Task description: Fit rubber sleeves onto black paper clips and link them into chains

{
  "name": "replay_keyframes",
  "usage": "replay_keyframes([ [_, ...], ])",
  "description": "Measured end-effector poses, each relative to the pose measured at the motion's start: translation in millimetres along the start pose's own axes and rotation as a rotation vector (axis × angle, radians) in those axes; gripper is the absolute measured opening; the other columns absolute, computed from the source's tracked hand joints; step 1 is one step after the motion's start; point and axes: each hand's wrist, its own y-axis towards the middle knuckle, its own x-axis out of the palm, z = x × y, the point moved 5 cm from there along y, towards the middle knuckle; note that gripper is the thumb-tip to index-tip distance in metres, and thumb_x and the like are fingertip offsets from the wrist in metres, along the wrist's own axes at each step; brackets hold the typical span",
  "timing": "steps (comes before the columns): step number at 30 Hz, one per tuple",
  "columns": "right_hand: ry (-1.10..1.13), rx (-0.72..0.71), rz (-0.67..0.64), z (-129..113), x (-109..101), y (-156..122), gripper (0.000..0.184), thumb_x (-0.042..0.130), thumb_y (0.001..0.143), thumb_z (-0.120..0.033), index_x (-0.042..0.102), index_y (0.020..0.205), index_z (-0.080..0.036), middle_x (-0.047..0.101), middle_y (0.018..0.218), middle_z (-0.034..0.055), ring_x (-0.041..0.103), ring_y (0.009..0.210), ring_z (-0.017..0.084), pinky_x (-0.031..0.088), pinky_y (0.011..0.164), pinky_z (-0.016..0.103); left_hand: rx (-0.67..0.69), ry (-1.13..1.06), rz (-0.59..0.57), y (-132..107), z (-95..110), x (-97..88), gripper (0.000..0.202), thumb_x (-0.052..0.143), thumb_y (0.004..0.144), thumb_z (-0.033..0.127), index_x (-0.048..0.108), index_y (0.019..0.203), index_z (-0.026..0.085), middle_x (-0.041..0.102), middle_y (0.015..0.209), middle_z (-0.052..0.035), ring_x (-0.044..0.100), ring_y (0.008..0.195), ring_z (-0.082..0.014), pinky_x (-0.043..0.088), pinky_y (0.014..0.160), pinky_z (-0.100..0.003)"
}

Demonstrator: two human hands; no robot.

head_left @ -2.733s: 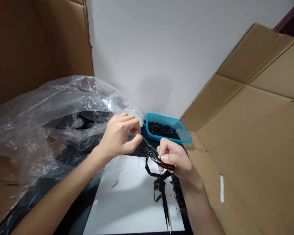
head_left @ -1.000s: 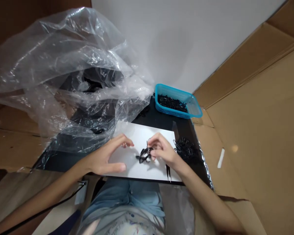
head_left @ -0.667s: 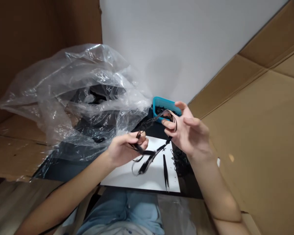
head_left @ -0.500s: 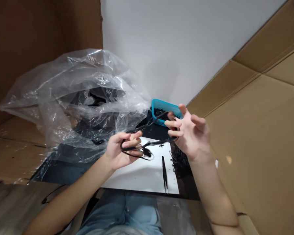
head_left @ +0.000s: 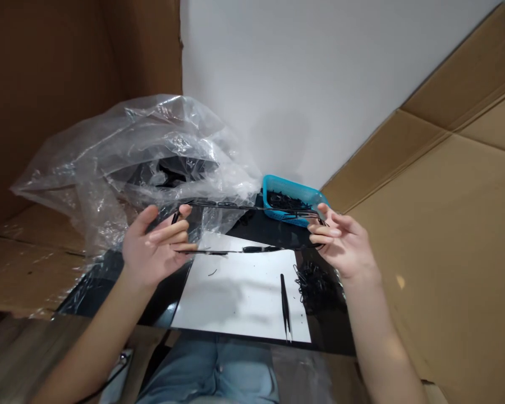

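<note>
A thin black plastic strap loop (head_left: 252,249) is stretched wide between my hands, with its two strands running across above the white board. My left hand (head_left: 154,241) pinches its left end between the fingers. My right hand (head_left: 340,241) holds its right end in the fingertips. Below, a pair of black tweezers (head_left: 284,307) lies on the white board (head_left: 235,303). A tangled heap of thin black strands (head_left: 315,289) sits just beyond the board's right edge, below my right hand.
A blue plastic basket (head_left: 278,184) holding black pieces stands behind my right hand on a black mat (head_left: 252,224). A crumpled clear plastic bag (head_left: 151,163) rises at the left. Brown cardboard (head_left: 437,252) lines the right side, with a white wall behind.
My hands have moved apart and pulled the black strap from a slack tangle into a long, taut loop. The view has also shifted slightly, and the tweezers stay on the board.
</note>
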Motion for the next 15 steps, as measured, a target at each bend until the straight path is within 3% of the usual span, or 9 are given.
replay_keyframes([
  [3,-0.049,0.024,0.013,4,0,-4,0.017,0.066,0.063,-0.017,0.064,0.080,-0.019,0.052,0.056,-0.0057,0.043,0.042,0.002,0.042,0.041,0.010,-0.090,0.135,-0.025,-5,4,-2.5,0.028,0.061,0.071,0.029,0.056,0.090,0.009,0.041,0.046,0.0059,0.041,0.038,-0.0078,0.049,0.048,-0.022],
  [8,-0.249,0.004,0.041,15,-1,3,0.014,0.066,0.062,-0.019,0.059,0.074,-0.019,0.057,0.066,-0.0041,0.041,0.043,0.002,0.038,0.041,0.013,-0.093,0.478,-0.080,2,0,-3.0,0.017,0.063,0.072,0.027,0.064,0.075,0.010,0.045,0.055,-0.0006,0.045,0.052,-0.0105,0.047,0.055,-0.023],
  [11,-0.426,-0.170,0.055,12,-3,11,0.009,0.062,0.062,-0.019,0.055,0.068,-0.019,0.055,0.066,-0.0037,0.044,0.048,0.006,0.038,0.045,0.017,0.090,0.878,-0.113,10,2,2.0,0.012,0.061,0.073,0.023,0.064,0.068,0.013,0.052,0.065,-0.0037,0.049,0.063,-0.0135,0.043,0.060,-0.024],
  [15,-0.757,-0.495,-0.041,21,-15,-1,0.007,0.058,0.066,-0.019,0.051,0.068,-0.021,0.052,0.067,-0.0021,0.053,0.065,0.014,0.044,0.059,0.025,0.370,1.682,-0.287,-3,-3,3.2,0.016,0.052,0.080,0.020,0.067,0.074,0.018,0.055,0.087,-0.0059,0.051,0.085,-0.0204,0.039,0.079,-0.032],
])
